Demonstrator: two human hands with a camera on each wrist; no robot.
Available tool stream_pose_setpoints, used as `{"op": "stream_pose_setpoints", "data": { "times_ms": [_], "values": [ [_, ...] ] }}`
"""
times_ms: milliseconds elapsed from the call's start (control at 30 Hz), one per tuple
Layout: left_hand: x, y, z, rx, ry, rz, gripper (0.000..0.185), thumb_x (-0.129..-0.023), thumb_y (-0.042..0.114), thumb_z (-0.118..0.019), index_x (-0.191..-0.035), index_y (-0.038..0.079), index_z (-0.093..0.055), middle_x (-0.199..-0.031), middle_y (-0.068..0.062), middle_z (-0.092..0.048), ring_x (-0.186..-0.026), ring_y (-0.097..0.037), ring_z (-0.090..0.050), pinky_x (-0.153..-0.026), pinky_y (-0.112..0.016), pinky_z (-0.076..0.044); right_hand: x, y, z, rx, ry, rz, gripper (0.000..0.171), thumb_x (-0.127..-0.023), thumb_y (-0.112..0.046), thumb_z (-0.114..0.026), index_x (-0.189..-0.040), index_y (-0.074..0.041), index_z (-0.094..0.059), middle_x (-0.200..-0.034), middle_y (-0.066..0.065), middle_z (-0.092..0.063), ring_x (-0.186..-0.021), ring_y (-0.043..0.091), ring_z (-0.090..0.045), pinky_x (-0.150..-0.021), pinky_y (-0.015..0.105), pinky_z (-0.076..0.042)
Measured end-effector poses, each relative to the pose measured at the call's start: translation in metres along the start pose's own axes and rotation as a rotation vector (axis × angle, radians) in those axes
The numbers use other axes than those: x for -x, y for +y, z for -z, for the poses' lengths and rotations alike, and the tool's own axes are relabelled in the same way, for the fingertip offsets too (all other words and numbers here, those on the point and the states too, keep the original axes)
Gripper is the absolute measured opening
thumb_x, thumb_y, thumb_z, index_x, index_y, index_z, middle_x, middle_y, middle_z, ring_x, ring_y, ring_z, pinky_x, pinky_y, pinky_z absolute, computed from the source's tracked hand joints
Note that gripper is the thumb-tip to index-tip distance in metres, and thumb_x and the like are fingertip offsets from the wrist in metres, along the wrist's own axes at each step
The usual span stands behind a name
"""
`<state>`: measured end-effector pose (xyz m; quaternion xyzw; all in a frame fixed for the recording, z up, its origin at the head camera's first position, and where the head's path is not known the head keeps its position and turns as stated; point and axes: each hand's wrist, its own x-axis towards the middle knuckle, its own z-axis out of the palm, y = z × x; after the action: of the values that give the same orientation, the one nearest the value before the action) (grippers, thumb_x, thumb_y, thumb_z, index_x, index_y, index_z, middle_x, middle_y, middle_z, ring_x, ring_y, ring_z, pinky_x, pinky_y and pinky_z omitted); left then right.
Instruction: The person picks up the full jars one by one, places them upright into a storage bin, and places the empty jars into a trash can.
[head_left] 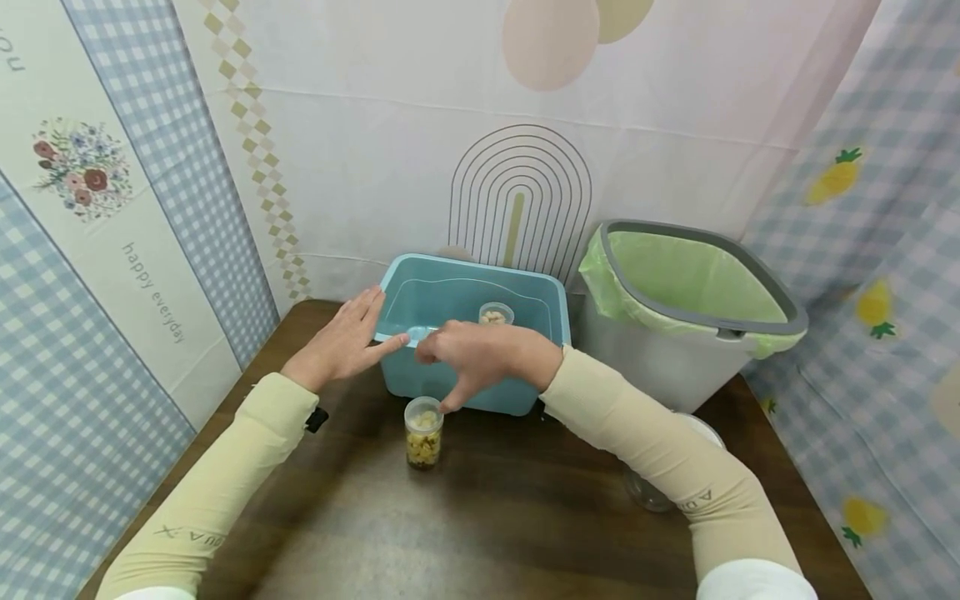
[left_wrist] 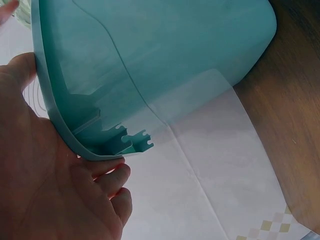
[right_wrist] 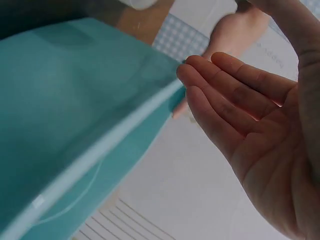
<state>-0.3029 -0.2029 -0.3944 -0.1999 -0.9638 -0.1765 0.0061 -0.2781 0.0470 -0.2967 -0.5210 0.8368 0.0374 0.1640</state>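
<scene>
A teal plastic bin [head_left: 525, 287] stands at the back of the brown table [head_left: 495, 517]; a small clear jar of snacks [head_left: 496, 315] sits inside it. Another clear jar of yellowish snacks [head_left: 423, 433] stands on the table just in front of the bin. My left hand [head_left: 341, 346] lies with straight fingers against the bin's left front corner; the left wrist view shows its palm [left_wrist: 45, 185] on the bin's rim [left_wrist: 55, 100]. My right hand [head_left: 480, 354] hovers at the front rim with one finger reaching down to the near jar's top. In the right wrist view this hand [right_wrist: 250, 115] is spread and holds nothing.
A grey waste bin lined with a green bag [head_left: 697, 287] stands right of the teal bin. A clear glass object [head_left: 648, 492] lies partly hidden under my right forearm. Cloth-covered walls close in the table at the back and on both sides.
</scene>
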Motion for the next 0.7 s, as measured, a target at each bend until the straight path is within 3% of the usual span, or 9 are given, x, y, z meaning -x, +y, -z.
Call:
{"op": "stream_pose_setpoints", "data": {
  "times_ms": [300,567,700],
  "values": [
    [0.0,0.002,0.0,-0.003,0.005,0.001,0.099,-0.108,0.064,-0.042,-0.167,-0.007,-0.007,-0.177,-0.026,-0.005,-0.166,-0.042,-0.006,-0.135,-0.059,-0.007,-0.015,-0.008,-0.028,0.062,-0.042,0.033,0.067,-0.094,-0.042,-0.08,-0.146,-0.006,-0.059,-0.146,0.007,-0.064,-0.129,0.02,-0.066,-0.109,0.034,-0.056],
    [0.0,0.002,0.0,0.012,0.003,0.002,0.1,-0.107,0.066,-0.041,-0.167,-0.006,-0.006,-0.177,-0.025,-0.004,-0.166,-0.041,-0.005,-0.135,-0.058,-0.006,-0.023,-0.004,-0.05,0.047,0.0,0.073,0.052,-0.093,-0.039,-0.082,-0.132,-0.008,-0.067,-0.124,0.003,-0.071,-0.101,0.013,-0.069,-0.089,0.029,-0.058],
    [0.001,0.003,0.001,0.015,-0.004,0.008,0.1,-0.107,0.066,-0.041,-0.168,-0.006,-0.005,-0.178,-0.024,-0.003,-0.166,-0.041,-0.004,-0.135,-0.058,-0.006,-0.026,0.0,-0.057,0.035,0.017,0.071,0.05,-0.093,-0.038,-0.082,-0.131,-0.009,-0.067,-0.121,0.002,-0.071,-0.098,0.011,-0.068,-0.085,0.027,-0.058]
  ]
}}
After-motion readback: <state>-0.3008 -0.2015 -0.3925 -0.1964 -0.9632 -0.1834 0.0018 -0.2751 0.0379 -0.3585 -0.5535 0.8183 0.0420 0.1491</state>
